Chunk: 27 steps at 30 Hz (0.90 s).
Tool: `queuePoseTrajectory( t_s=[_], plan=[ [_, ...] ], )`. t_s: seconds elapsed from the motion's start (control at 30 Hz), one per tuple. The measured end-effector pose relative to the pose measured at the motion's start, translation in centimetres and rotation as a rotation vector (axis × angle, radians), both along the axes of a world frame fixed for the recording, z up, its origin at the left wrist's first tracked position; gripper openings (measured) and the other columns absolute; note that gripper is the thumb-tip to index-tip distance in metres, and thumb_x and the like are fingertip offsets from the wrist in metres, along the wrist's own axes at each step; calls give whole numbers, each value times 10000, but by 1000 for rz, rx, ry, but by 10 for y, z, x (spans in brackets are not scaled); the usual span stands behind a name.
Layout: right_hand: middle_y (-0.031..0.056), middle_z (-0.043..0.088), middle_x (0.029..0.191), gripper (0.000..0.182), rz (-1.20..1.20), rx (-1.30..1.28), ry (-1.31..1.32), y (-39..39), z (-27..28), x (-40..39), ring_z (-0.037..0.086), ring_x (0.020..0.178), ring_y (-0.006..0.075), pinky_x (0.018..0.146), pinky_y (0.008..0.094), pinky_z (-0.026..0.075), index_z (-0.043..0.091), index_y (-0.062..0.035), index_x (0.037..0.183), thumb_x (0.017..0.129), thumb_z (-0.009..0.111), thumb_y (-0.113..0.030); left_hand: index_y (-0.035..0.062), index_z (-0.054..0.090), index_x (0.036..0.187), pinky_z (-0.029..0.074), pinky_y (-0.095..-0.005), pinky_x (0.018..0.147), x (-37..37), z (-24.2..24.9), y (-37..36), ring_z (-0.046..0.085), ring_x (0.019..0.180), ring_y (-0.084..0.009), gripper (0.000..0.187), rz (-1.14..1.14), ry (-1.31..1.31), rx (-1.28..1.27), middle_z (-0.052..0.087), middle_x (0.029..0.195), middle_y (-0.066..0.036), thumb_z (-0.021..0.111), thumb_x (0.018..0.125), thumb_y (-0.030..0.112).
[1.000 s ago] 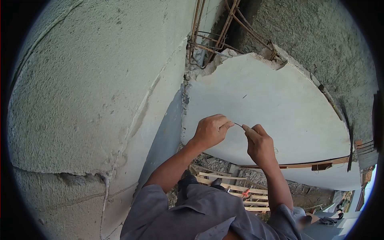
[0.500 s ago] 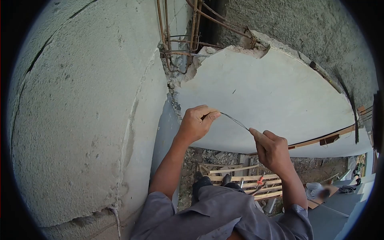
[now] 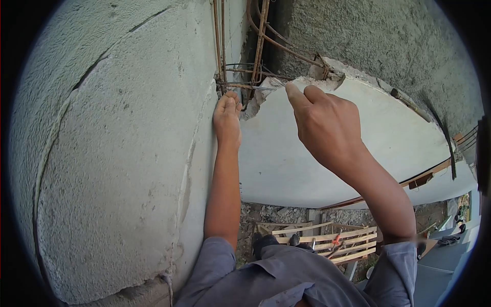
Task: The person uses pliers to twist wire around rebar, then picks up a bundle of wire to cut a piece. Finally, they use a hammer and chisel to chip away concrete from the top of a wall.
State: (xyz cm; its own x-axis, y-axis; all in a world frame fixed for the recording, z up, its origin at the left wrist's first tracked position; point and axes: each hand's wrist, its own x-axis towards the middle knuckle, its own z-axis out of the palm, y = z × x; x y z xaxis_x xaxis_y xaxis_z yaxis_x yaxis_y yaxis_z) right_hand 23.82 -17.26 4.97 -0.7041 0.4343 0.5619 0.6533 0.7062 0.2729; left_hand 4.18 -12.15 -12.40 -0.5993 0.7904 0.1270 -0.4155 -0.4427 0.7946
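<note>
Here, both hands reach up to the rusty bars (image 3: 261, 41) at the broken wall corner.
Past the grey sleeves (image 3: 391, 266), the right hand (image 3: 332, 125) pinches thin wire (image 3: 279, 81) between thumb and forefinger, just beside the bars; the left hand (image 3: 227, 117) has its fingers drawn close together below them, though whether they grip wire I cannot tell. Beyond lie the pale slab (image 3: 327, 158) and, farther down, wooden slats (image 3: 358, 246) with something red (image 3: 336, 239).

Building site, with bare rebar (image 3: 260, 43) and broken concrete (image 3: 335, 77)
</note>
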Motion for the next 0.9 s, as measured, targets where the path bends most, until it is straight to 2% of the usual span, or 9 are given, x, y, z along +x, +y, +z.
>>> queuePoseTrajectory(
  t_s=[0.1, 0.2, 0.33, 0.4, 0.5, 0.6, 0.63, 0.73, 0.9],
  plan=[
    [118, 677, 765, 170, -7, 76, -113, 43, 9, -51, 696, 669, 259, 523, 327, 528, 705, -24, 880, 728, 642, -65, -98, 463, 1321, 389, -380, 1093, 3, 4, 7, 507, 1216, -272, 371, 50, 0, -23, 516, 1290, -204, 430, 1026, 124],
    [120, 674, 764, 96, 30, 47, -222, 69, 17, -83, 695, 690, 274, 556, 371, 535, 691, -48, 820, 747, 627, -49, -39, 538, 1258, 422, -324, 1044, 7, -12, 17, 543, 1160, -222, 305, -74, -147, -66, 551, 1241, -139, 443, 1032, 143],
    [116, 671, 656, 63, 131, 143, -286, 87, 27, -105, 692, 626, 277, 530, 373, 530, 673, -61, 633, 695, 660, -65, -21, 549, 1252, 471, -305, 899, -3, -11, 38, 565, 1077, -165, 302, -29, 77, -67, 588, 1190, -90, 436, 1037, 160],
    [111, 655, 604, 74, 170, 199, -313, 100, 28, -117, 686, 599, 275, 517, 374, 524, 667, -68, 601, 675, 671, -72, -2, 525, 1291, 444, -321, 892, -14, -12, 51, 524, 1169, -179, 323, -90, 54, -95, 557, 1277, -82, 453, 1025, 167],
    [115, 671, 647, 45, 203, 186, -373, 114, 25, -135, 692, 626, 281, 536, 380, 529, 689, -71, 658, 694, 661, -76, 15, 482, 1346, 413, -335, 940, -21, -17, 69, 504, 1214, -188, 372, -106, 137, -105, 525, 1342, -80, 483, 1010, 174],
    [78, 726, 840, 146, 35, 41, -501, 113, 29, -148, 713, 844, 262, 708, 377, 554, 759, -95, 853, 819, 625, -141, 30, 407, 1411, 379, -339, 1012, -18, -21, 83, 495, 1234, -191, 441, -85, 92, 21, 485, 1394, -72, 494, 1007, 185],
    [76, 728, 856, 156, 27, 45, -510, 114, 31, -150, 713, 855, 262, 714, 378, 554, 760, -98, 870, 826, 619, -148, 34, 378, 1434, 366, -340, 1035, -17, -21, 87, 490, 1244, -192, 468, -75, 45, 81, 470, 1415, -67, 493, 1008, 189],
    [71, 732, 892, 178, 16, 62, -527, 118, 33, -155, 711, 877, 260, 728, 382, 556, 760, -108, 907, 842, 603, -161, 64, 523, 1237, 464, -266, 818, -19, -20, 94, 569, 976, -134, 296, -101, -122, 195, 560, 1116, -25, 580, 972, 184],
    [83, 732, 907, 174, 27, 77, -502, 128, 28, -158, 711, 884, 258, 737, 387, 556, 754, -119, 912, 849, 594, -149, 101, 391, 1417, 490, -270, 784, -17, -18, 98, 577, 1172, -161, 459, -102, -156, 173, 527, 1362, -30, 513, 1018, 290]
  ],
)
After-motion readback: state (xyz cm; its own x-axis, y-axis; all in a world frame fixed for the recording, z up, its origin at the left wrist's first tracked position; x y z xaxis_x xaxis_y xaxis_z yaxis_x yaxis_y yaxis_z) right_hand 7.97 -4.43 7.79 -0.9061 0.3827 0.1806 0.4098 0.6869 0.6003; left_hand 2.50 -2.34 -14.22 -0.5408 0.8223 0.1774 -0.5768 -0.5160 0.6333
